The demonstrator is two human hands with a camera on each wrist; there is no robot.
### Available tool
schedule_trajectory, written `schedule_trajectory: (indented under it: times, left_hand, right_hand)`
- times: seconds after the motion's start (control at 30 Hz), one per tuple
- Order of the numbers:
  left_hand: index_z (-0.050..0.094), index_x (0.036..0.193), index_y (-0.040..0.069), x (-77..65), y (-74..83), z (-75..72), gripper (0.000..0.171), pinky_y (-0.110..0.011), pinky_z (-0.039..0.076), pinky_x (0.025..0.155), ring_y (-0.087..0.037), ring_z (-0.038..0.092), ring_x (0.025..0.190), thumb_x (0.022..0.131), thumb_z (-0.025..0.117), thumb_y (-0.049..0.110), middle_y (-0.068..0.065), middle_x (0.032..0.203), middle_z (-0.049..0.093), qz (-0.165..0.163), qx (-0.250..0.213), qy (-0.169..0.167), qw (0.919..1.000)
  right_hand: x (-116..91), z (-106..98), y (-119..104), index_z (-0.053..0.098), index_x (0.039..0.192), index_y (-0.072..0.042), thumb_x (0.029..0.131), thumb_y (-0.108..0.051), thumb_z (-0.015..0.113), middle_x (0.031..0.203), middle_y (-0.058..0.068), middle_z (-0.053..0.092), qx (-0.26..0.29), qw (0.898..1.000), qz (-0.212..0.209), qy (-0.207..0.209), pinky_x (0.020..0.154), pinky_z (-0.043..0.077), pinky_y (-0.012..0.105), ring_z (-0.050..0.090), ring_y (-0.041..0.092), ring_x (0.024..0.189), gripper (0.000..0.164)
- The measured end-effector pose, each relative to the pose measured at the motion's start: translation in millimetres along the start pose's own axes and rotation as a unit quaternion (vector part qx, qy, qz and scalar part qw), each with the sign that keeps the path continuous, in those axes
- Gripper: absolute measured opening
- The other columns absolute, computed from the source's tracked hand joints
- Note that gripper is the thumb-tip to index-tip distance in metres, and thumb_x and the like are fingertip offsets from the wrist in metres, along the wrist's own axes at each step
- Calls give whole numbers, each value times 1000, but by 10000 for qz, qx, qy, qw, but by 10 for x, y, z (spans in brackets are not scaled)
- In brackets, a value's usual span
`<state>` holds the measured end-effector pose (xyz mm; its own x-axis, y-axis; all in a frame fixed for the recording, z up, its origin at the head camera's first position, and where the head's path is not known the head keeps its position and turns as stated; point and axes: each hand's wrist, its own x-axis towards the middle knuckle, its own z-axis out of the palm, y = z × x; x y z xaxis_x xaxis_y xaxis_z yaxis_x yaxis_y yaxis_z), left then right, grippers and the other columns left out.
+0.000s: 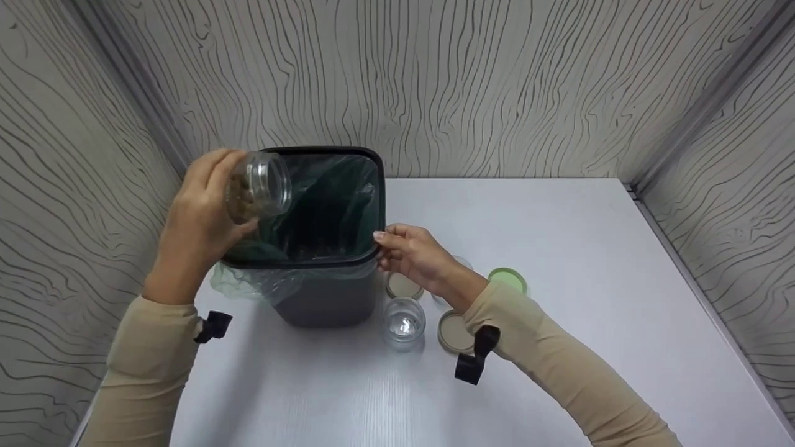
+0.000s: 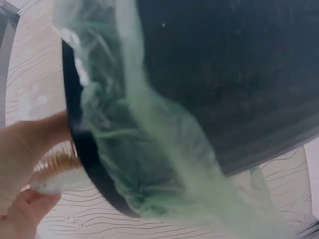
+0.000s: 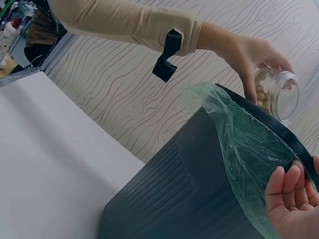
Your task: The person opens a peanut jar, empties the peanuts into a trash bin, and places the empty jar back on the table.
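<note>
My left hand (image 1: 197, 202) grips a clear jar (image 1: 268, 185) tipped on its side, its open mouth pointing right over the trash bin (image 1: 329, 305). Small brownish pieces lie inside the jar, seen also in the right wrist view, though their kind is hard to tell. A thin green bag (image 3: 244, 149) lines the bin and folds out over its black rim. At the bin's near right corner, my right hand (image 1: 415, 253) pinches the rim and bag, thumb on top and fingers curled below. The bin's bottom inside is dark.
Right of the bin stand an open clear jar (image 1: 404, 323), a beige lid (image 1: 405, 285), another beige lid (image 1: 455, 332) and a green lid (image 1: 508, 280). Another clear item is partly hidden behind my right wrist. Patterned walls enclose the white table (image 1: 559, 230).
</note>
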<state>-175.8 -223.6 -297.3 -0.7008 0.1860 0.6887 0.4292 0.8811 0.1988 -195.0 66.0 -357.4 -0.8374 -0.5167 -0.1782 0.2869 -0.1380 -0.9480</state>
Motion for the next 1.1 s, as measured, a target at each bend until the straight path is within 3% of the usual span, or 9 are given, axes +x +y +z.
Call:
schedule_trajectory:
  times: [0.47,0.6,0.77,1.1]
  left_hand:
    - [50,130,-6,-21,-22,24,74,-47,44,109,-39,50,126,61,76,-18,-24,131,55,704,353,-199,9967]
    - [50,130,-5,-22,-26,36,71,-47,45,108,-39,50,126,63,70,-19,-23,131,55,740,388,-267,9961]
    - [51,130,-4,-16,-43,28,75,-48,44,108,-39,49,127,61,74,-19,-23,131,55,683,372,-249,9967]
    - [50,131,-4,-42,-41,64,81,-48,44,109,-40,49,127,58,84,-11,-24,133,55,865,475,-364,9945]
  right_hand:
    - [-13,26,-12,54,84,-14,100,-12,47,71,-6,57,-15,10000,20,-11,69,50,22,52,7,64,17]
    - [-8,28,-12,54,84,-13,99,-12,47,72,-5,57,-6,10000,42,7,67,51,21,52,8,65,17]
    - [4,32,-15,54,85,-13,99,-12,48,72,-5,58,5,10000,88,1,67,51,21,53,7,64,16]
    - [0,22,-2,54,83,-13,99,-11,47,71,-6,59,40,9999,96,32,67,51,21,54,7,64,18]
